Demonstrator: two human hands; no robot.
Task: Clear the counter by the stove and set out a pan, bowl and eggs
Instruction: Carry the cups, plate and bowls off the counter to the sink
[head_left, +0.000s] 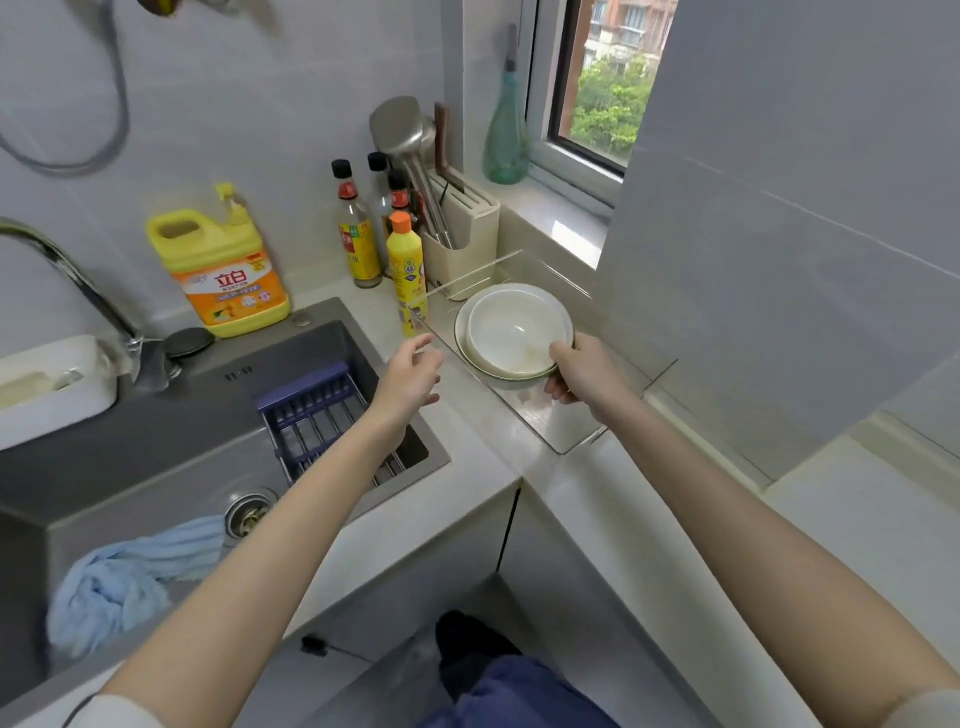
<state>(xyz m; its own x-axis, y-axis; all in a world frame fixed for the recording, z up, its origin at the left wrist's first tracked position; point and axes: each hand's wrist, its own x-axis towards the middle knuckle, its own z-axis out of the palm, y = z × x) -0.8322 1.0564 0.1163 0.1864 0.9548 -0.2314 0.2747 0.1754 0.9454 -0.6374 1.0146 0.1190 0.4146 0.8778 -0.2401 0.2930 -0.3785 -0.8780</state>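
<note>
As right grip (582, 375) pinches bowls (511, 327), thumb (560, 355) atop

Pale grey tiled walls (249, 104) rise behind the grey steel sink (156, 441). Right of the sink lies a cream stone surface (467, 441). Further right, a dark-framed window (608, 93) admits daylight.

Right hand (582, 371) on bowl (511, 325) rim

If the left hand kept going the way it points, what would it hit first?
Probably the side wall of the clear tray, just ahead of the left hand; beyond it sit the stacked bowls. Depth is unclear, so it might pass over the wall.
</note>
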